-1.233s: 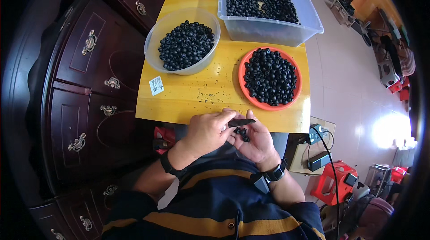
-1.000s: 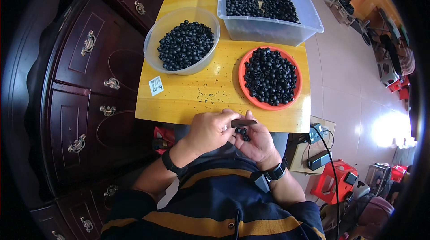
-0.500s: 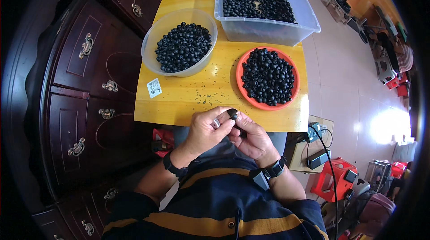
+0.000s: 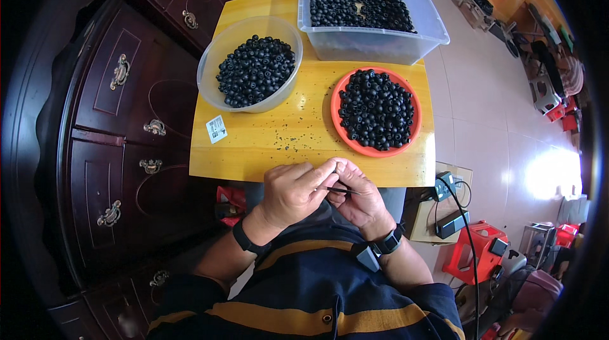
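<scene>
My left hand (image 4: 293,189) and my right hand (image 4: 360,199) meet over the table's near edge, with thumbs and forefingers pressed together. A thin, dark, pointed tool (image 4: 342,190) crosses from beside the left fingers into the right palm, where the right fingers curl round it; its exact kind does not show. Whatever the joined fingertips pinch is hidden. Closest to them is an orange-red round plate (image 4: 334,125), heaped with small black ring-shaped pieces (image 4: 375,111). More of these pieces lie in a round clear tub (image 4: 293,80) at left.
A large clear plastic bin (image 4: 361,48) with black pieces stands at the table's far right. Dark crumbs and a white label (image 4: 216,129) lie on the yellow table (image 4: 254,156). Dark wooden cabinets (image 4: 127,130) line the left; a red stool (image 4: 466,252) and cables are at right.
The black piece seen at my fingertips is now covered by them. The thin dark tool has come into view between my hands. The table scene has shifted slightly left in view.
</scene>
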Demonstrator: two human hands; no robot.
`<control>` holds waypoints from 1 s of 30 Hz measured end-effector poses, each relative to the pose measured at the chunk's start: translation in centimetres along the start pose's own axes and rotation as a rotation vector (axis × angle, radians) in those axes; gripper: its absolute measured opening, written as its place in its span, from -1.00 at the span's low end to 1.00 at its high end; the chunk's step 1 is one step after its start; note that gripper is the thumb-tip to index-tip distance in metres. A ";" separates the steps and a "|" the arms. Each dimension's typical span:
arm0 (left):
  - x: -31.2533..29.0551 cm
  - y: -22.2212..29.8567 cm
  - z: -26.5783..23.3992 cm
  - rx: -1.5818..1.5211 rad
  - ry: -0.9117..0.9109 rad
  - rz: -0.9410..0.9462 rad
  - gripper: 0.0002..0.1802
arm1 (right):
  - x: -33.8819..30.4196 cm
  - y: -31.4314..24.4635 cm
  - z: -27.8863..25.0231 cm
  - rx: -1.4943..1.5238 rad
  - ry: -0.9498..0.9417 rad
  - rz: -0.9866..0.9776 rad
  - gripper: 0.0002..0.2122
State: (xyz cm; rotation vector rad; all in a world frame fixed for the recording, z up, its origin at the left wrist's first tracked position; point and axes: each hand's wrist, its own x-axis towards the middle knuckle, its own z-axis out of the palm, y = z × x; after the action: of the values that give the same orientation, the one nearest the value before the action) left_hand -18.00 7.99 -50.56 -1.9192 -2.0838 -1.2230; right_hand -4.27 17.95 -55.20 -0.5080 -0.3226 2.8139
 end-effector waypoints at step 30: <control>0.6 -1.3 -1.3 -0.257 -0.277 -0.240 -0.61 | -0.3 0.4 -0.2 -0.085 -0.034 -0.036 -0.87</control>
State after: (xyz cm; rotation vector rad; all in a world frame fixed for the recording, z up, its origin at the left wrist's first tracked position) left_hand -19.90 7.90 -49.99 -2.0991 -2.4638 -1.4034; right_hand -4.05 17.58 -55.39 -0.4680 -0.4556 2.7862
